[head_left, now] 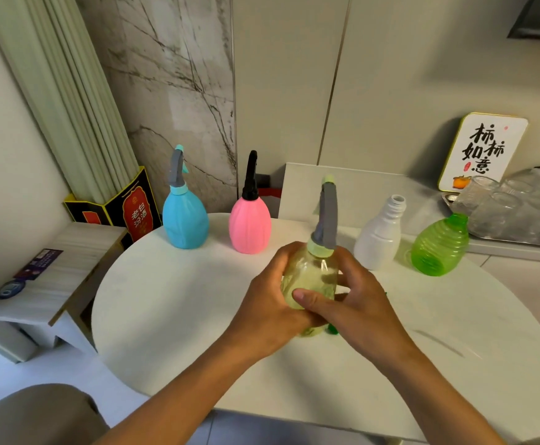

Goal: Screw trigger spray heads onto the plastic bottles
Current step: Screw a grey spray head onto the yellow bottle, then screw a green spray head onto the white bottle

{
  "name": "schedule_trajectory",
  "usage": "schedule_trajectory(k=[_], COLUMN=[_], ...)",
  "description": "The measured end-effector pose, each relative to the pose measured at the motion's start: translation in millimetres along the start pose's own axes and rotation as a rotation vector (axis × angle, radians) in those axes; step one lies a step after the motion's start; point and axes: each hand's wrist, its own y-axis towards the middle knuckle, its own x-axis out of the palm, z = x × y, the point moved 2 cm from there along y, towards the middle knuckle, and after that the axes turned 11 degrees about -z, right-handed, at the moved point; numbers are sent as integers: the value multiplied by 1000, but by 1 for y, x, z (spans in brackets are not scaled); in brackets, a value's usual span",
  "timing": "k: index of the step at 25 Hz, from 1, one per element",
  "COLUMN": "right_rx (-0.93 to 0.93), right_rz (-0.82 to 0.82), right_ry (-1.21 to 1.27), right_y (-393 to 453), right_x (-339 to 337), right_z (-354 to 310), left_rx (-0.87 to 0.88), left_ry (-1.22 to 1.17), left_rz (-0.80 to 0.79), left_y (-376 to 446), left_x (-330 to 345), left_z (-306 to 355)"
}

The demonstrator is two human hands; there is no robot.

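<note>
At the middle of a round white table (172, 316), seen from a head camera looking down, two bare hands wrap around a pale yellow-green translucent bottle (310, 277). The left hand (268, 313) grips the bottle's left side and lower body. The right hand (355, 303) grips the right side, its thumb lying across the front of the bottle. The bottle stands upright at the table surface, and a grey spray head (326, 216) with a pale green collar and tip sits on its neck, rising straight up.

Farther back on the left of the table stands a blue bottle (185, 223) with a grey spray head (177, 170) fitted. Just to its right, apart from it, stands a pink bottle (249, 226) with a black spray head (251, 176) fitted.

To the right of the held bottle stands a white bottle (379, 239), its threaded neck open with no head on it. Beside that, near the table's right rim, a green ribbed bottle (439, 248) lies tilted on its side, its base facing the camera.

Behind the green bottle, on a counter, a tray (519, 242) holds clear glasses (506, 203). A white sign (484, 152) with black Chinese characters leans against the wall.

A small green object (331, 329) peeks out under the right hand; I cannot tell what it is.
</note>
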Motion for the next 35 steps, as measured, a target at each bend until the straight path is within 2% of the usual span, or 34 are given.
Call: schedule_trajectory(k=[5, 7, 13, 16, 20, 22, 25, 28, 30, 33, 34, 35], right_rx=[-21, -16, 49, 43, 87, 140, 253, 405, 447, 323, 254, 198], right_rz=[190, 216, 138, 124, 140, 123, 30, -30, 105, 520, 578, 563], right_ry=[-81, -91, -99, -97, -55, -10, -81, -60, 11, -93, -140, -146], right_y=[75, 106, 143, 146, 144, 140, 112, 74, 64, 71, 75, 80], right_x=[-34, -48, -43, -47, -43, -43, -49, -75, -103, -133, -134, -134], right_z=[-4, 2, 55, 64, 65, 62, 70, 80, 79, 76, 75, 77], left_rx=[-173, -189, -148, -147, -162, -180, -208, -224, -221, -212, -197, -173], left_ry=[2, 10, -32, -104, -83, -65, -64, -72, -67, -24, 15, 68], left_rz=[24, 49, 47, 34, 20, 6, 14, 26, 28, 55, 81, 105], left_y=[4, 3, 0, 1, 6, 8, 13, 15, 16, 13, 12, 12], left_x=[-16, -23, -34, -35, -30, -25, -19, -16, -14, -10, -10, -11], left_z=[-11, -16, -11, -6, -7, -10, -15, -20, -23, -25, -27, -29])
